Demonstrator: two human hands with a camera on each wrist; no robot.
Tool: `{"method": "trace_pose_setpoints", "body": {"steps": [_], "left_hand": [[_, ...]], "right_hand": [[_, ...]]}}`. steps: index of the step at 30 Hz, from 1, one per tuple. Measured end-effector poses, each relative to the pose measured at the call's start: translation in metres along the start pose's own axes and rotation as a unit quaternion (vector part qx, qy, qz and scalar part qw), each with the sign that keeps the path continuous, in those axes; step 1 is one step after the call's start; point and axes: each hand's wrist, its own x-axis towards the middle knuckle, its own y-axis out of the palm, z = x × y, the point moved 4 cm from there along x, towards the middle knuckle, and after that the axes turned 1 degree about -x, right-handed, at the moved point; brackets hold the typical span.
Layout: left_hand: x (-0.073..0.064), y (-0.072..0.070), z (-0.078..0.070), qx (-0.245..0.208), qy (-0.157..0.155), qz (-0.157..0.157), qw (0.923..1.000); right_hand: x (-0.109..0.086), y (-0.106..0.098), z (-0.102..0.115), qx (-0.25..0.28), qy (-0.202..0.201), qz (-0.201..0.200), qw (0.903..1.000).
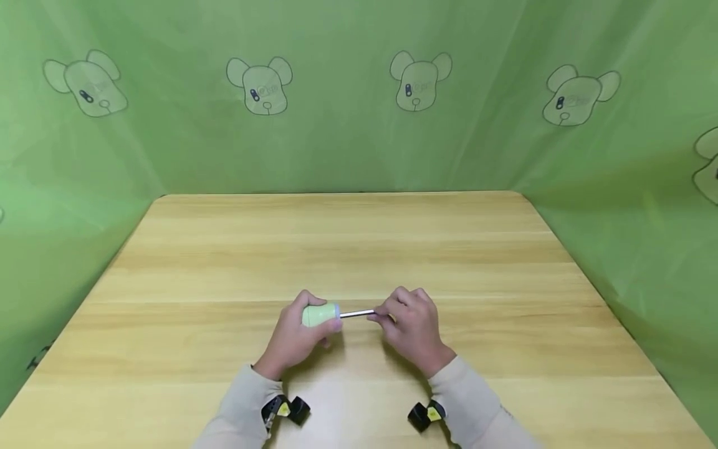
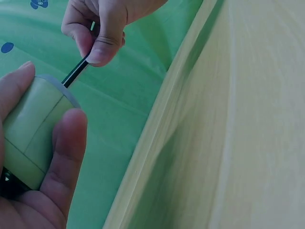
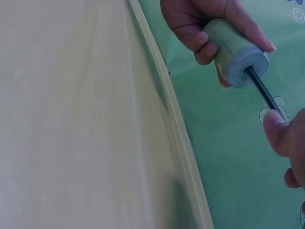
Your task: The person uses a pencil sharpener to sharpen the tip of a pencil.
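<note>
My left hand [image 1: 297, 333] grips a light green, barrel-shaped pencil sharpener [image 1: 316, 315] with a pale blue-grey end. Its thumb and fingers lie along the barrel's sides in the left wrist view; part of the sharpener [image 2: 35, 126] is hidden by the palm. From the hole in that end, plain in the right wrist view, comes a slim black pencil [image 3: 262, 88]. My right hand [image 1: 412, 324] pinches the pencil's outer part between thumb and fingers, covering its far end. Both hands are raised over the front middle of the table.
Under the hands lies a light wood-grain table [image 1: 359, 249]. Green curtains [image 1: 342, 143] with printed bear heads stand along its back and sides. A small black camera [image 1: 300, 411] is strapped at the left wrist, another camera [image 1: 419, 416] at the right.
</note>
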Motion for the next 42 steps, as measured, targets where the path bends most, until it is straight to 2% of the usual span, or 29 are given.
{"method": "trace_pose_setpoints", "body": {"steps": [5,9,12,14,16,19,20,21,22,24,26,29,33,38,42], "left_hand": [[0.0,0.001,0.001,-0.004,0.002,0.013,0.9999],[0.001,0.002,0.001,0.005,0.012,0.013,0.9998],[0.003,0.002,-0.001,0.022,0.023,0.01,0.9994],[0.003,0.003,-0.002,0.029,0.026,0.011,0.9992],[0.003,0.003,-0.003,0.034,0.03,0.016,0.9988],[0.002,0.003,-0.004,0.046,0.035,0.027,0.998],[0.003,0.003,-0.005,0.049,0.036,0.031,0.9977],[0.003,0.002,-0.005,0.05,0.036,0.033,0.9976],[0.003,0.002,-0.005,0.049,0.031,0.032,0.9978],[0.004,0.0,-0.004,0.036,0.018,0.021,0.999],[0.006,-0.003,-0.003,0.015,-0.001,0.008,0.9999],[0.008,-0.006,-0.001,-0.006,-0.019,-0.005,0.9998],[0.01,-0.008,-0.001,-0.009,-0.023,-0.006,0.9997],[0.009,-0.009,-0.001,-0.009,-0.025,-0.005,0.9996],[0.007,-0.009,-0.001,-0.02,-0.033,0.009,0.9992]], "right_hand": [[0.0,-0.002,-0.001,0.009,-0.021,-0.004,0.9997],[0.002,-0.002,-0.002,0.006,-0.023,0.005,0.9997],[0.003,-0.001,-0.005,0.01,0.0,0.036,0.9993],[0.005,-0.001,-0.006,0.017,0.032,0.077,0.9964],[0.006,-0.001,-0.009,0.037,0.077,0.135,0.9871],[0.007,0.0,-0.011,0.087,0.148,0.23,0.9579],[0.007,0.0,-0.011,0.098,0.166,0.25,0.9487],[0.008,0.001,-0.011,0.102,0.177,0.261,0.9436],[0.008,0.001,-0.011,0.092,0.178,0.261,0.9442],[0.01,0.001,-0.009,0.052,0.155,0.228,0.9598],[0.013,0.001,-0.006,-0.003,0.123,0.17,0.9778],[0.014,0.001,-0.003,-0.039,0.089,0.096,0.9906],[0.013,0.003,0.0,-0.031,0.065,0.065,0.9953],[0.011,0.004,0.001,-0.045,0.026,0.031,0.9981],[0.009,0.002,0.002,-0.02,-0.01,-0.006,0.9997]]}}
